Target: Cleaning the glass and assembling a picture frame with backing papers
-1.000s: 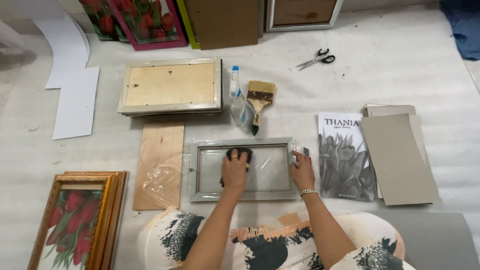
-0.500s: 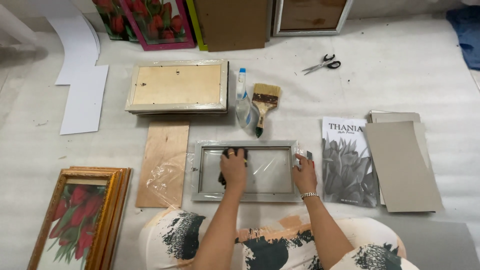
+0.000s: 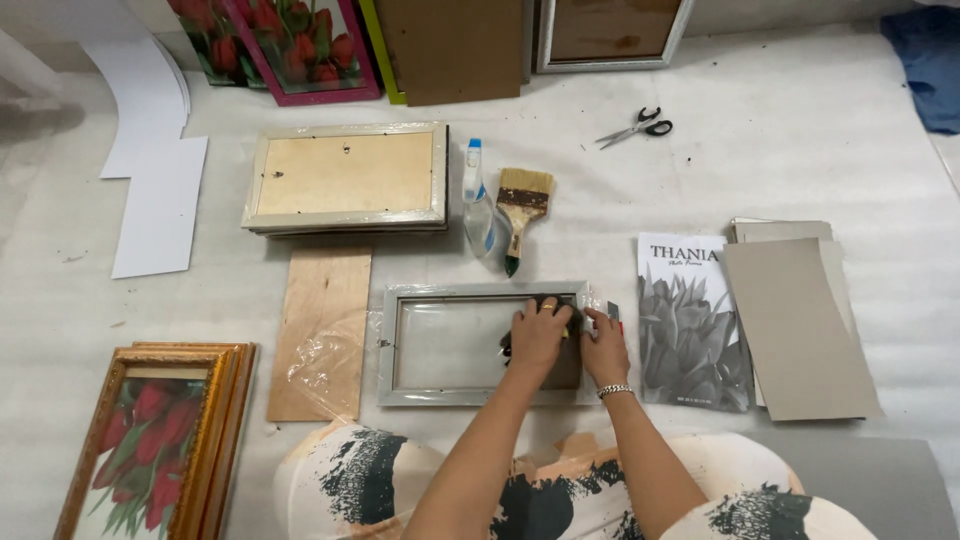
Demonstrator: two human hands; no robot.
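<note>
A silver-grey picture frame [image 3: 470,397] lies flat on the white floor covering in front of me, with a glass pane [image 3: 445,345] in it. My left hand [image 3: 538,338] presses a dark cloth [image 3: 566,370] onto the right part of the glass. Beside it, my right hand [image 3: 606,348], with a bracelet at the wrist, holds the frame's right edge. A small grey object [image 3: 613,311] lies just beyond the right hand's fingertips.
Behind the frame are a spray bottle [image 3: 476,205], a paintbrush [image 3: 522,200] and a stack of face-down frames [image 3: 345,178]. A plywood board [image 3: 322,320] and gold frames [image 3: 150,430] lie left. A grey print [image 3: 690,320] and card sheets [image 3: 800,330] lie right; scissors [image 3: 635,127] far back.
My left hand has slid the cloth from the middle of the glass to its right side. The right hand stays on the frame's right edge.
</note>
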